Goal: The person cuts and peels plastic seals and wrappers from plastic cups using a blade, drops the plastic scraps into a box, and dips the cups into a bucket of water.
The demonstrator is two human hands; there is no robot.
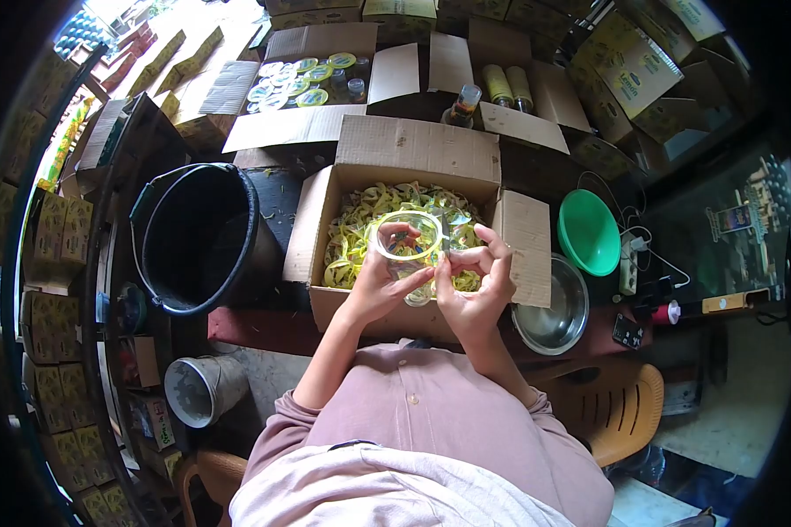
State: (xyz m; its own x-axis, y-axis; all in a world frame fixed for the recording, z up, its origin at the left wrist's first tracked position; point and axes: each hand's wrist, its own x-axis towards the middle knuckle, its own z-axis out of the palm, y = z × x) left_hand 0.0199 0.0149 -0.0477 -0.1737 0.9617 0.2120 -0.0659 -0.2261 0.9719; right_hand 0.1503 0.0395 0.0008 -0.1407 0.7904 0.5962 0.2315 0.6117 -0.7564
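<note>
A clear plastic cup with a yellow rim (439, 230) is held above the open carton, its mouth tipped up toward me. My left hand (380, 279) is closed around the cup's left side, fingers behind it and thumb across the front. My right hand (476, 285) is at the cup's right edge, thumb and fingers pinched against it; whether a small strip is also between them is hard to make out. Beneath both hands, the cardboard carton (419, 145) holds a heap of yellow-green and clear strips (360, 211).
A black bucket (257, 233) stands left of the carton. To the right are a green bowl (589, 233), a steel bowl (580, 307) and a power strip (628, 263). Behind, one carton (303, 123) holds lidded cups, another (523, 127) cans. A bottle (461, 105) stands between.
</note>
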